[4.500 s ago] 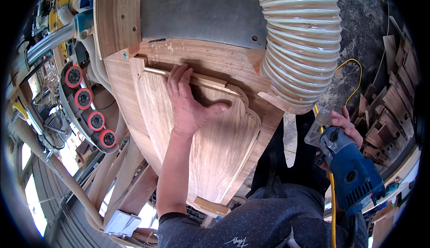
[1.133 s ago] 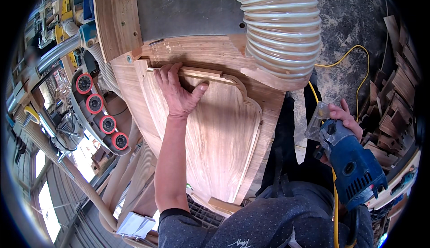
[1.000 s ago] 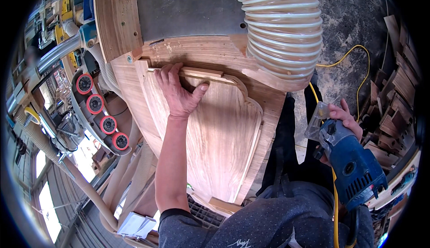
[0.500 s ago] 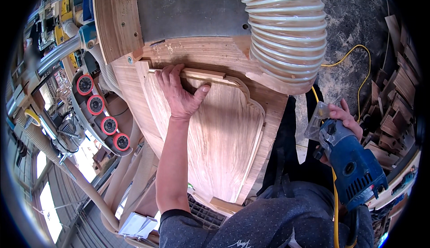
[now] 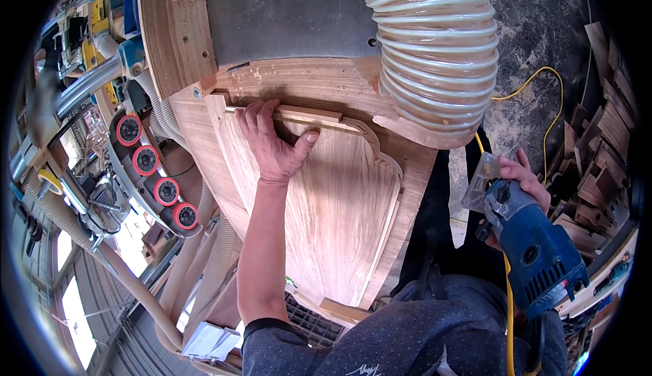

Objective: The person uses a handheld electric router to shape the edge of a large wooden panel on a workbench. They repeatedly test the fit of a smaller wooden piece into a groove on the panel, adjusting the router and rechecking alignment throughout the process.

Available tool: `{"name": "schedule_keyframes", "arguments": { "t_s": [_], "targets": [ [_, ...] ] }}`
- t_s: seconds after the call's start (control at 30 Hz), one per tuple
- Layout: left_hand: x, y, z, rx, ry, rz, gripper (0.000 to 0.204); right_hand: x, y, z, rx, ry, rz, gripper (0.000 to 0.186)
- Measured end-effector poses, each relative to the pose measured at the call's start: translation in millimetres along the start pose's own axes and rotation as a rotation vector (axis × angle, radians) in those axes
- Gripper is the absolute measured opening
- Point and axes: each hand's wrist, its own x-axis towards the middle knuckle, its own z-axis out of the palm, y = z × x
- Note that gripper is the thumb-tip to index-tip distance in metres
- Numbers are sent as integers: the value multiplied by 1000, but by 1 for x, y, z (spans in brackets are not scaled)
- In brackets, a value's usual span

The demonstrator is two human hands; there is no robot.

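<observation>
Near the middle, my left hand [image 5: 272,145] grips the top edge of a pale wooden panel [image 5: 319,220] with a stepped, rounded corner, fingers curled over beside a narrow wooden strip [image 5: 316,111] and thumb on the face. The panel lies on a larger wooden board [image 5: 414,172]. At the right, my right hand [image 5: 516,182] holds a blue corded handheld router [image 5: 540,260] with a clear plastic guard, tilted away from the panel; part of that hand is hidden behind the tool.
A large ribbed hose [image 5: 435,50] hangs over a grey metal plate [image 5: 285,16]. Red-rimmed rollers [image 5: 155,161], pipes and machinery crowd the left. Wood offcuts [image 5: 604,152] pile at the far right, near a yellow cable [image 5: 557,118] on the floor.
Compared with the oldest frame, my left hand sits slightly further left on the panel, its thumb drawn closer to the fingers. Over the last second both hands look nearly still.
</observation>
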Motion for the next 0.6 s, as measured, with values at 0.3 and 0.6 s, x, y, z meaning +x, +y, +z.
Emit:
{"name": "schedule_keyframes", "arguments": {
  "t_s": [0.3, 0.6],
  "targets": [
    [-1, -4, 3, -46, 6, 5, 93, -4, 5, 2, 5, 19, -2, 93],
    [3, -2, 3, -14, -45, 15, 94, -15, 20, 0, 45, 28, 2, 100]
  ]
}}
